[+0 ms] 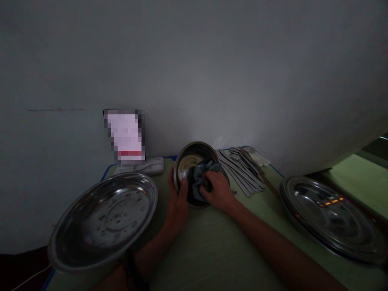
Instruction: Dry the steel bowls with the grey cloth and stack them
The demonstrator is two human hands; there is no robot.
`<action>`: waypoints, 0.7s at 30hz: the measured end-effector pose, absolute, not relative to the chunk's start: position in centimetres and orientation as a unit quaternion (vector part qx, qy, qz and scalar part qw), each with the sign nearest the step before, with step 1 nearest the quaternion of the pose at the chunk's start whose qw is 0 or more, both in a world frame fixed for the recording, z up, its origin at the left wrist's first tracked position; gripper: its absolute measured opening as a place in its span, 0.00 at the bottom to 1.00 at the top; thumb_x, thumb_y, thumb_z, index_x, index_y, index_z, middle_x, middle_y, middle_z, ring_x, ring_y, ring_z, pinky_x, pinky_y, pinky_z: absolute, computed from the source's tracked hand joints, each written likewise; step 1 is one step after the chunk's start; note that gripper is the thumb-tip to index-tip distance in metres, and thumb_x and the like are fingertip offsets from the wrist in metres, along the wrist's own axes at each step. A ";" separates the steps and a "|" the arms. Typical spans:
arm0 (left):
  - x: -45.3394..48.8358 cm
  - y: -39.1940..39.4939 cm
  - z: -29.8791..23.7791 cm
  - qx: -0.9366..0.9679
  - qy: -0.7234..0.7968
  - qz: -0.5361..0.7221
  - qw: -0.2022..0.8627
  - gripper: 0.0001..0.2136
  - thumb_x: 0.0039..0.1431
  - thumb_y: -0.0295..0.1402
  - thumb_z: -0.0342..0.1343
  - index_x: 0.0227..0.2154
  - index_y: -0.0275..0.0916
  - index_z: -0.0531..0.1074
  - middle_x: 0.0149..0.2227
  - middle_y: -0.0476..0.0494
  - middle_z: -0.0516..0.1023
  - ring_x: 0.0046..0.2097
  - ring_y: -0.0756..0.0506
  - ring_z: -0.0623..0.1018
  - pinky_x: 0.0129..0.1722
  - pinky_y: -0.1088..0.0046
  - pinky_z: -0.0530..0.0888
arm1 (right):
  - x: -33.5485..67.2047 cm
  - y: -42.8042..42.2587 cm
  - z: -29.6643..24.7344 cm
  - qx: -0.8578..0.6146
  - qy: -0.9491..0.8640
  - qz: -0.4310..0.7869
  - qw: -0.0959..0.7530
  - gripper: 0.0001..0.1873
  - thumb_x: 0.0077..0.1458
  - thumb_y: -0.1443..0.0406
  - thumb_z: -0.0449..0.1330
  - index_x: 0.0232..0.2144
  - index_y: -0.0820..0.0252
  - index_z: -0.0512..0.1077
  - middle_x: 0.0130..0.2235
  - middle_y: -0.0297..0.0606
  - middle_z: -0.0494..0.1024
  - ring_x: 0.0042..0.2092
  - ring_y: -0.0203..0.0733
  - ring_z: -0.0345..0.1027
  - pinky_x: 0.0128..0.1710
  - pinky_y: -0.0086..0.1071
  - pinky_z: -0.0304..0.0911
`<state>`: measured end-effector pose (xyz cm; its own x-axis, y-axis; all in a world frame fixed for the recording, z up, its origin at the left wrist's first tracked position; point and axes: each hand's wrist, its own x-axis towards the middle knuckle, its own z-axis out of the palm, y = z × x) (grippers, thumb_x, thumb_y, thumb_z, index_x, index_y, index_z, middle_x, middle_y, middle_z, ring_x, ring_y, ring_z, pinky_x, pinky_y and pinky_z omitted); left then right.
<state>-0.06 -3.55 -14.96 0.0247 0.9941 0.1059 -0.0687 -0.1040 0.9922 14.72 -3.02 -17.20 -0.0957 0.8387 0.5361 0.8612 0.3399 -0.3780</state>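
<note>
A round metal bowl (188, 161) is tilted toward me above the middle of the table. My left hand (178, 198) grips its left side, thumb over the rim and fingers behind. Bunched in my right hand (218, 190) is a grey-blue cloth (198, 178), pressed inside the bowl toward its right side. The fingers of that hand are closed on the cloth. Part of the bowl's inside is hidden by the cloth and hand.
A wide metal basin (87, 214) stands at the left. Several knives (242, 178) and other cutlery lie behind the bowl on the right. Stacked metal plates (330, 214) sit at the right. A blurred-out phone (125, 135) leans on the wall (194, 72); the tabletop (209, 250) is green.
</note>
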 end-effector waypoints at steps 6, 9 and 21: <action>-0.1 -3.8 -14.8 0.525 0.453 0.520 0.499 0.28 0.64 0.43 0.45 0.64 0.41 0.48 0.64 0.36 0.63 0.63 0.43 0.66 0.62 0.62 0.60 | 14.5 -3.1 -16.9 -0.594 -0.730 -0.014 0.339 0.01 0.50 0.66 0.57 0.29 0.57 0.66 0.29 0.36 0.74 0.33 0.43 0.66 0.37 0.35 0.55; -0.1 -3.8 -14.8 0.520 0.449 0.518 0.510 0.29 0.64 0.43 0.46 0.64 0.42 0.48 0.65 0.38 0.62 0.63 0.43 0.65 0.63 0.62 0.59 | 14.5 -3.2 -16.8 -0.598 -0.730 -0.009 0.331 0.02 0.51 0.66 0.57 0.29 0.57 0.66 0.30 0.36 0.75 0.33 0.43 0.66 0.37 0.35 0.55; 0.0 -3.7 -15.0 0.521 0.439 0.523 0.512 0.30 0.63 0.45 0.46 0.64 0.41 0.48 0.65 0.37 0.60 0.64 0.43 0.64 0.63 0.64 0.58 | 14.4 -3.2 -16.6 -0.613 -0.730 -0.003 0.301 0.02 0.51 0.65 0.56 0.29 0.58 0.66 0.30 0.37 0.75 0.34 0.43 0.67 0.38 0.35 0.55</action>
<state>0.00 -3.68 -15.03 0.0675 0.9932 0.0950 -0.0781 -0.0896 0.9929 14.39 -3.17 -16.63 -0.0667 0.8938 0.4434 0.8971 0.2483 -0.3655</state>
